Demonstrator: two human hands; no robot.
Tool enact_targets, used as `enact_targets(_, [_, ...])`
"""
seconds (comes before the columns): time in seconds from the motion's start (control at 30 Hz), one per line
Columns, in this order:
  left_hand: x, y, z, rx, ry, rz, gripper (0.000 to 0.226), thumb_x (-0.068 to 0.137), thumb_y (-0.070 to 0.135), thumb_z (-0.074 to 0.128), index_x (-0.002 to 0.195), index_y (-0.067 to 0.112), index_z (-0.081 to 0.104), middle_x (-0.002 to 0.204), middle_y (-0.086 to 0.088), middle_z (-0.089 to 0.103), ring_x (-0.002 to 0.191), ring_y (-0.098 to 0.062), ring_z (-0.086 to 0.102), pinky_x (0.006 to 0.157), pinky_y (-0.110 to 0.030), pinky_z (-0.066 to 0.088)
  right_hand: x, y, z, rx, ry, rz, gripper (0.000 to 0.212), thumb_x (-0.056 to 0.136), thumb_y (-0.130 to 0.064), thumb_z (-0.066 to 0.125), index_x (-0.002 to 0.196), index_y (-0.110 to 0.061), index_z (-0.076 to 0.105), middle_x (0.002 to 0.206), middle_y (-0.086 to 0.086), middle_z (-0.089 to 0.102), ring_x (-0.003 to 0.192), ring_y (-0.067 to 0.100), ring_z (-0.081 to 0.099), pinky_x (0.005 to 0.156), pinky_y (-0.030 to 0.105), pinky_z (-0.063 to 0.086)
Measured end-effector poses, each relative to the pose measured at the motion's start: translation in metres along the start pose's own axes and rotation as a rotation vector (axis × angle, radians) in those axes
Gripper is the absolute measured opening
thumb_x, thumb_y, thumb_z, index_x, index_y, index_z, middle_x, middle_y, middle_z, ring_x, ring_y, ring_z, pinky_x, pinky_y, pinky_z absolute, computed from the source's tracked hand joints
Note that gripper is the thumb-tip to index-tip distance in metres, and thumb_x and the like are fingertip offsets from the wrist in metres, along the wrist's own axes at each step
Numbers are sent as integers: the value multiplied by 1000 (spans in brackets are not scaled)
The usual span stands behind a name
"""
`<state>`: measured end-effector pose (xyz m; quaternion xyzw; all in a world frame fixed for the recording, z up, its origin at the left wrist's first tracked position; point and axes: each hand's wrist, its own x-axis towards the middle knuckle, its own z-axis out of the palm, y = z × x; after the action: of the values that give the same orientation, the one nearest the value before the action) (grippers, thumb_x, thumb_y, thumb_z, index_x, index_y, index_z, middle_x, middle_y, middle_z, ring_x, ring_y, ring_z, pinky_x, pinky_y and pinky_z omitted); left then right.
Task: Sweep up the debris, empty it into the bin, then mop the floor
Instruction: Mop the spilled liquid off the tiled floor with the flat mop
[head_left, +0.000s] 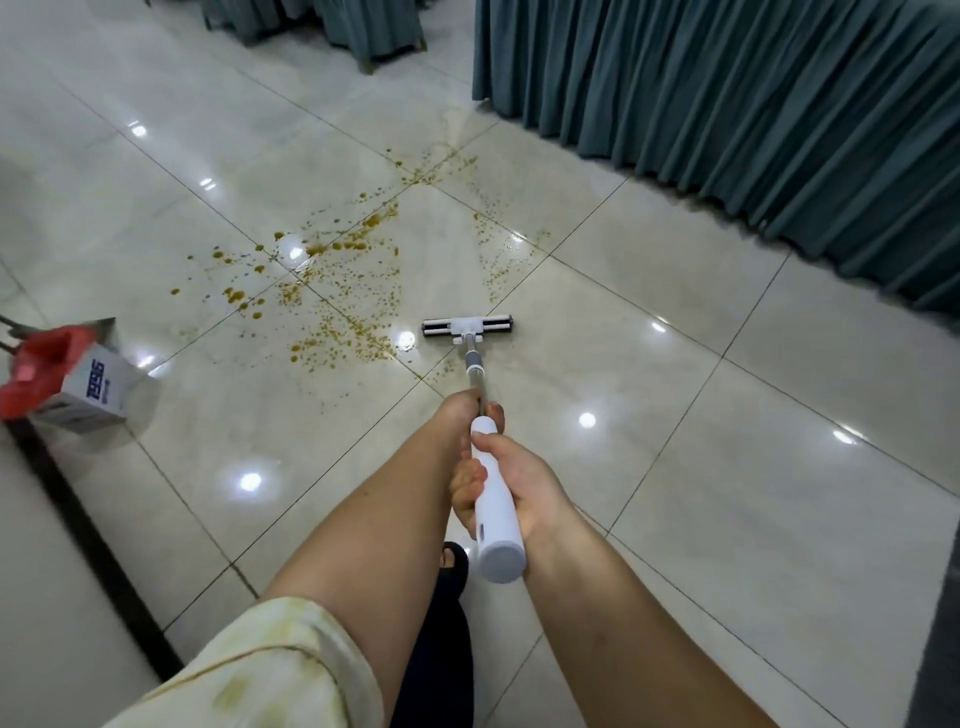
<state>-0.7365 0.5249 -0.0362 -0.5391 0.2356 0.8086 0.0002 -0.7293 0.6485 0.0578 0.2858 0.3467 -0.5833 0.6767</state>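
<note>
Nearest the body, grips the mop handle (500, 525) with right hand (524, 483) curled round its white end, left hand (462, 413) curled round the shaft (479, 385) ahead; rests the mop head (467, 326) flat on tile (675, 415) just right of the brown spill (337, 291). Best to push left in overlapping strokes, pressing evenly, minding the bin (88, 387) at left and the teal drapes (727, 114) beyond, with open tile rightward
</note>
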Motion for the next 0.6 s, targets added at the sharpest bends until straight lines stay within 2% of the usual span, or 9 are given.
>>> enact_targets(0.1, [33,44,14,7,0,15,35,99,36,38,74,12,40,43,1,45,29,-11,40,34,-11,31,25,-42,24,-31,10,2,24,94,-21,56,73,-13,47,51,-1,39,31,9,38,32,13,34])
enact_targets(0.2, [75,92,30,-28,39,9,42,98,43,42,71,11,42,52,1,44,31,-9,38,36,-12,28,55,-88,49,-90,52,-8,25,94,-26,58,78,-9,48,60,1,43,36,10,42,36,14,39])
enact_targets(0.27, [98,133,41,-51,48,1,39,97,39,45,71,10,42,59,0,43,38,-10,38,40,-17,28,76,-120,72,-121,73,2,28,93,-29,59,78,-7,50,58,4,48,36,11,45,37,15,43])
enact_targets(0.4, [133,212,64,30,97,56,33,98,23,40,69,7,43,45,-1,44,35,-12,41,37,-18,30,115,-187,119,-77,93,31,30,93,-30,60,77,-7,51,53,5,50,34,13,48,33,18,43])
enact_targets(0.5, [165,261,81,-77,96,9,23,97,18,36,79,5,44,60,-4,47,43,-12,44,48,-20,34,139,-232,147,-78,116,44,28,92,-28,61,78,-6,52,53,4,49,33,13,47,32,18,42])
enact_targets(0.6, [199,303,98,-120,111,-15,22,97,20,38,82,5,45,65,-4,47,42,-11,44,50,-17,34,164,-278,169,-92,122,54,26,92,-26,59,77,-7,50,55,1,46,33,12,44,32,16,39])
